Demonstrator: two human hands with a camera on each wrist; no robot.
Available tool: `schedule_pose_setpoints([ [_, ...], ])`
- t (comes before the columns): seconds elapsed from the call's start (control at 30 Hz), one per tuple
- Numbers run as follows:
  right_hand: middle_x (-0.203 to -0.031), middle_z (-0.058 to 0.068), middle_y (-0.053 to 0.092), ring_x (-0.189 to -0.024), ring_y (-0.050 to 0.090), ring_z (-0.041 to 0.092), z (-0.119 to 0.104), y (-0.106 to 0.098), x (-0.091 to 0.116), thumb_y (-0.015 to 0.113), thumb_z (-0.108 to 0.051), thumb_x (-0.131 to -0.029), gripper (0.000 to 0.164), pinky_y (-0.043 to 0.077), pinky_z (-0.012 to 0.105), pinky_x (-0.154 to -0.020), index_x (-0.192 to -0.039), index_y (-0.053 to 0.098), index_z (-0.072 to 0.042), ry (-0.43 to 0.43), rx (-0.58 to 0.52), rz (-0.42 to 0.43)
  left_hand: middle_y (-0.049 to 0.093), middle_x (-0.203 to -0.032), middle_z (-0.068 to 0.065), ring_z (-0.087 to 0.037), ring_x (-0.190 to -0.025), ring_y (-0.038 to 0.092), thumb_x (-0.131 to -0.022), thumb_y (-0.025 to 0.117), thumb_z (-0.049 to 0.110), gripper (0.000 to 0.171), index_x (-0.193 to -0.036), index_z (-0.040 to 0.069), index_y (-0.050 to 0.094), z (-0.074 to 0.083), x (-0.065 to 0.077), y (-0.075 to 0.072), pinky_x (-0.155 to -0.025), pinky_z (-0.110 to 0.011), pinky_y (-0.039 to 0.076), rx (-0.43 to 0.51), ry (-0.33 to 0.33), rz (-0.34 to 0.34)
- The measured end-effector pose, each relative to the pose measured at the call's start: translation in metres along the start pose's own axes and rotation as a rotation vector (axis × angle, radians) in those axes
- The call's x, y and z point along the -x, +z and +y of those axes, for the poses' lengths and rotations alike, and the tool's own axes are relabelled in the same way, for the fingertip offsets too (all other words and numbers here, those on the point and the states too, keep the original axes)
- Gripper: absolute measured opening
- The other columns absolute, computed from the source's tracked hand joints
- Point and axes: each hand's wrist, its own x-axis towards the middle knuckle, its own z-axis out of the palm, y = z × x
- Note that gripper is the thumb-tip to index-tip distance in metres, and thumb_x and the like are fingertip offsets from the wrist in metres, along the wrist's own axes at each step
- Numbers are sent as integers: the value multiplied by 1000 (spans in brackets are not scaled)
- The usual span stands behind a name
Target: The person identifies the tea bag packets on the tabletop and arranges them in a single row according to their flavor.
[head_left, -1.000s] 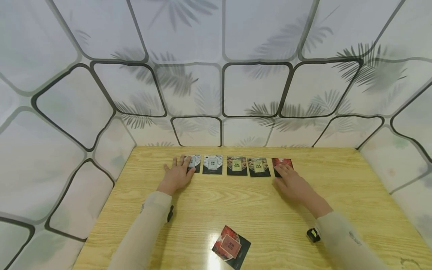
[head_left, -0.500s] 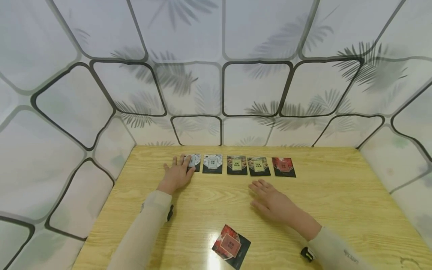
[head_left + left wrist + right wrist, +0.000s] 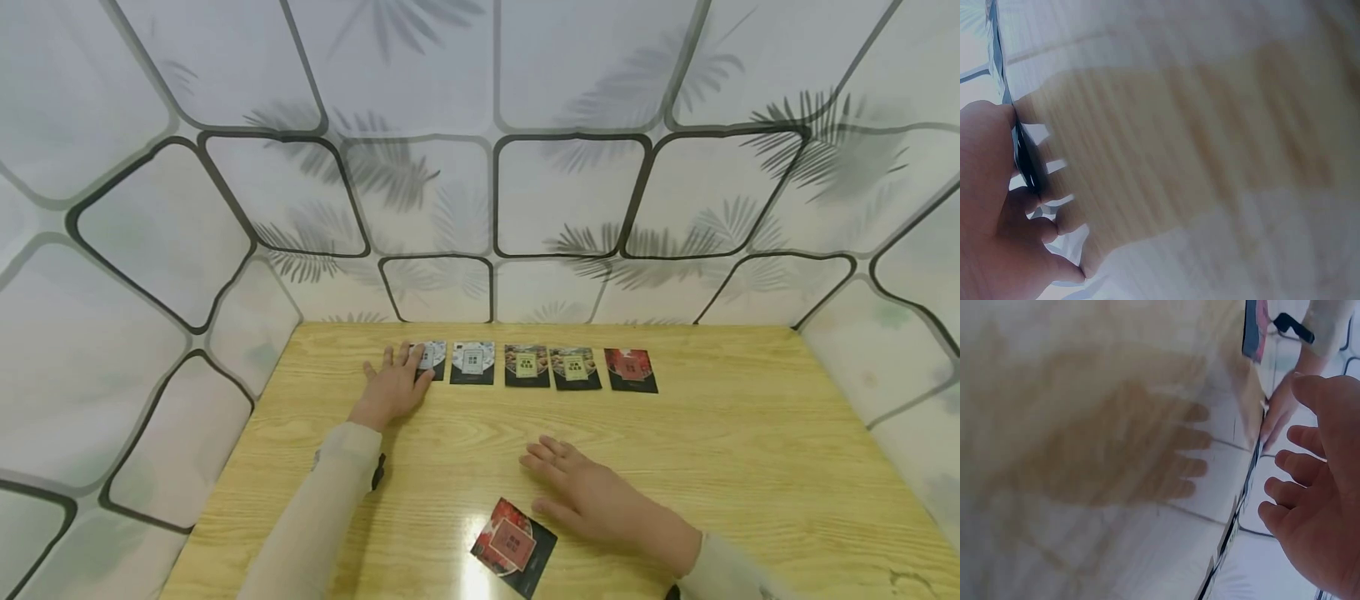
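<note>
My left hand lies with fingers spread on the left part of a flat white-and-black packet, its thumb at the lower right corner. In the left wrist view, that packet's dark edge shows beside the hand. My right hand, fingers extended and holding nothing, is over the table's middle, just right of and above a tilted red-and-black packet. The right wrist view shows this packet's edge beyond the thumb of the right hand.
Along the far side of the wooden table, a row continues rightward: another white packet, two yellow-labelled packets and, after a wider gap, a red one. Patterned fabric walls rise at the back and sides.
My right hand has left the red packet at the row's right end and come left and nearer, toward the loose red packet. My left hand and all packets have stayed in place.
</note>
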Motion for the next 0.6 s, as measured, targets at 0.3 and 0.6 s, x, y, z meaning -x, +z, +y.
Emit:
schedule_pose_setpoints([
  [0.3, -165, 11, 47, -154, 42, 37, -19, 14, 6, 48, -47, -112, 60, 48, 54, -117, -162, 45, -14, -109, 19, -47, 9, -177, -20, -52, -161, 7, -114, 30, 51, 70, -172, 15, 14, -1, -2, 1, -118, -86, 9, -7, -11, -3],
  [0.6, -167, 4, 45, -154, 43, 35, -29, 28, 10, 45, -52, -112, 61, 51, 50, -115, -165, 40, -23, -185, 5, -96, 9, -177, -20, -53, -161, 8, -114, 30, 51, 70, -171, 14, 14, -2, -3, 3, -118, -86, 9, -13, -12, 0],
])
